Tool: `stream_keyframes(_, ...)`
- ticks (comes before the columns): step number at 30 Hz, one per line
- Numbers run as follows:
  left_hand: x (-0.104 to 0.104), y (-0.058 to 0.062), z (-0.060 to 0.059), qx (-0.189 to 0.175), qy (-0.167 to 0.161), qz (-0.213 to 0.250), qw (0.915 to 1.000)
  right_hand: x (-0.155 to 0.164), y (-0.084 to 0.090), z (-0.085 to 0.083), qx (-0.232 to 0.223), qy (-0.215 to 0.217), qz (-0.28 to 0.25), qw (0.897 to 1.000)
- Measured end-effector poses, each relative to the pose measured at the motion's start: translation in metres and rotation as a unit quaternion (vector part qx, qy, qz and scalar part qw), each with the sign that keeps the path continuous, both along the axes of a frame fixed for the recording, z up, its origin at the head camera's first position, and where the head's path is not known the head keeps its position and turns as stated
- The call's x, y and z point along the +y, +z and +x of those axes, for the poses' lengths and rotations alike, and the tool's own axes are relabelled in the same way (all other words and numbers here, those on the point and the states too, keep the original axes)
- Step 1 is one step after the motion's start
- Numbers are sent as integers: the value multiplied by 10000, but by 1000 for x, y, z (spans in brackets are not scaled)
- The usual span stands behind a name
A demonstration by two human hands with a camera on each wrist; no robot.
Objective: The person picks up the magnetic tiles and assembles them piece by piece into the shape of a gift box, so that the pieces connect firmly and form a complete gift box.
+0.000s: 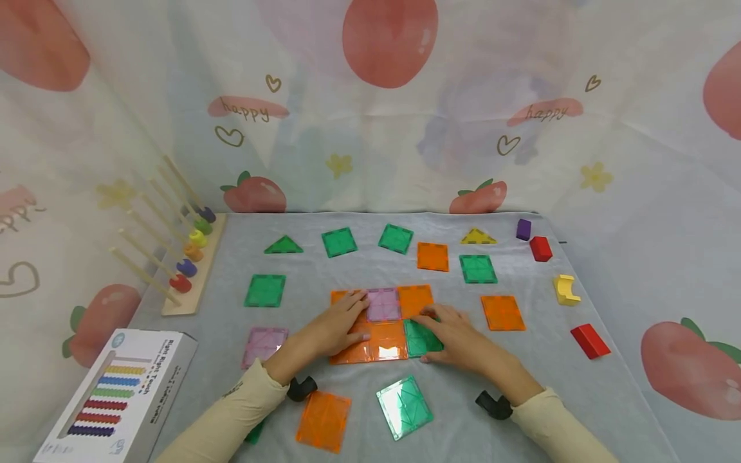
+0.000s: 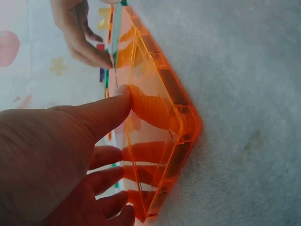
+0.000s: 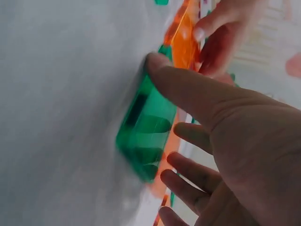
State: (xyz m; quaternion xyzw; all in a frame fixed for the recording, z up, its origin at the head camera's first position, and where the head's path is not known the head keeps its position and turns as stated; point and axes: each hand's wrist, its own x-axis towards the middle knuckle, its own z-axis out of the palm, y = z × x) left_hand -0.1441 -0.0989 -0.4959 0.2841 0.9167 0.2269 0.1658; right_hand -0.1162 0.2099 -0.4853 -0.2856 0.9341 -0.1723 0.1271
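Head view: left hand [image 1: 331,328] and right hand [image 1: 463,342], digits apart, touch a mid-table tile block [image 1: 388,341].
Orange tiles [image 1: 415,298], a lilac tile [image 1: 383,305] and, under the right hand, a green tile [image 1: 418,338] adjoin; the rack [image 1: 210,263] carries rings [image 1: 197,238]; the box [image 1: 139,399] shows only its outside. Left wrist view adds orange side edges [image 2: 173,87]; right wrist view, the thumb [image 3: 181,84] at green's near edge.

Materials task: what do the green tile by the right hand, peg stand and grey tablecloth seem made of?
Green tile: likely glossy, translucent plastic; dark finger shapes show in its face.
Peg stand: probably matte wood, from its pale tan colour; grain can't be made out.
Grey tablecloth: apparently fabric, with faint wrinkles and a soft, matte look.
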Motion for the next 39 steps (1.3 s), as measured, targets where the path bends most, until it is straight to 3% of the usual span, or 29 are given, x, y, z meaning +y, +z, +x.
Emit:
stream_keyframes(7,-20,1,7,48,225,20,9997,-25,-10,-8,-358,442,-135,9983)
stream_keyframes(16,-114,26,57,-21,1195,-312,9923,-34,-15,-3,-519,512,-114,9973)
stream_keyframes(22,-143,25,70,-298,1372,-275,9897,-34,-14,-3,-522,422,-196,9976)
stream_keyframes(27,-142,19,65,140,1552,-347,9872,-34,-15,-3,-485,440,-259,9975)
stream_keyframes(31,-127,18,57,623,1479,-522,9857,-34,-14,-3,-467,477,-334,9972)
stream_keyframes(39,-70,19,52,528,881,-540,9932,-33,-13,-3,-529,471,-319,9970)
